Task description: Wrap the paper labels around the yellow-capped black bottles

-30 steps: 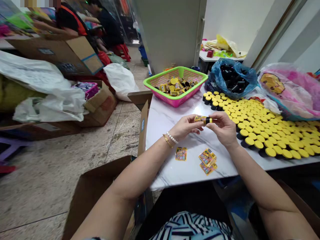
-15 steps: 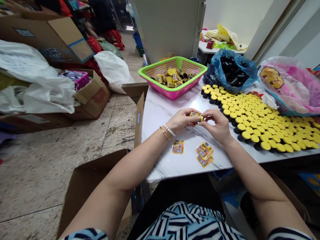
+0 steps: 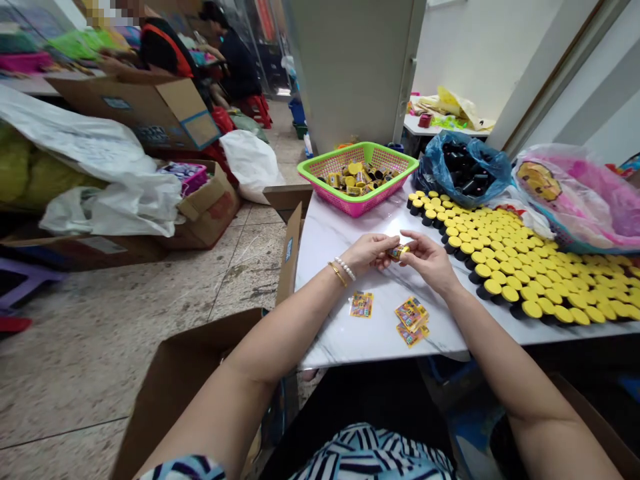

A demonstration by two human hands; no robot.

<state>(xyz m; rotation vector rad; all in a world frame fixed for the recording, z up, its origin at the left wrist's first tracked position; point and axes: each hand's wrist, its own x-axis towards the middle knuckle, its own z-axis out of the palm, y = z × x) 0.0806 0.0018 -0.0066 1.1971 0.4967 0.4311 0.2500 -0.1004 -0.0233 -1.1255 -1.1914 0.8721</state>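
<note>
Yellow-and-black tube (image 3: 399, 252) pinched between both hands above a white marble worktop (image 3: 325, 333)

Small tube in a printed wrap, held clear of the marble, its long axis nearly level and rising slightly toward 2 o'clock. Left hand (image 3: 367, 253) at the tube's 8 o'clock end, right hand (image 3: 430, 261) at its 2 o'clock end, the tube sitting a touch nearer the left. Left fingers (image 3: 385, 252) closed on the lower end; right fingers (image 3: 411, 243) curved over from above, nearly closed, tips on the wrap, with the exact contact partly hidden. Both forearms angled in from the bottom of the view, wrists bent toward each other, palms turned inward. Pearl bracelet (image 3: 345, 269) and gold bangle (image 3: 337, 274) around the left wrist.

At 6 o'clock from the hands, one printed card (image 3: 361, 305) lying alone, and a small overlapping pile of similar cards (image 3: 411, 320) just beside it. At 3 o'clock, close rows of black containers with yellow caps (image 3: 515, 267) standing upright. At 11 o'clock, a green-rimmed pink plastic basket (image 3: 400, 160) filled with loose yellow-and-black tubes (image 3: 357, 179). At 1 o'clock, a blue plastic bag (image 3: 463, 163) of black items, with a pink printed bag (image 3: 575, 193) further right.
</note>
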